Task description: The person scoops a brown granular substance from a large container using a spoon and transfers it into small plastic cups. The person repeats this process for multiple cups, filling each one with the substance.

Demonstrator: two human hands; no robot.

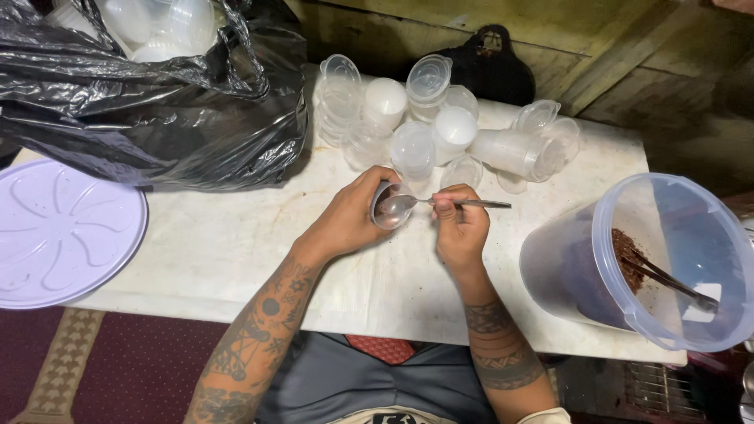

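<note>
At the centre of the frame I see my left hand wrapped around a small clear cup, fingers curled tight on its wall, the cup tipped so its mouth faces right. My right hand sits just beside it, fingers pinched together on the handle of a metal spoon whose bowl lies inside the cup's mouth. Above the hands, at upper centre, a heap of empty clear cups and lids lies on the white table. At lower right stands a large clear tub holding dark reddish-brown powder and another utensil. A black plastic bag with more cups fills the upper left, and a round pale lid rests at the left edge.
</note>
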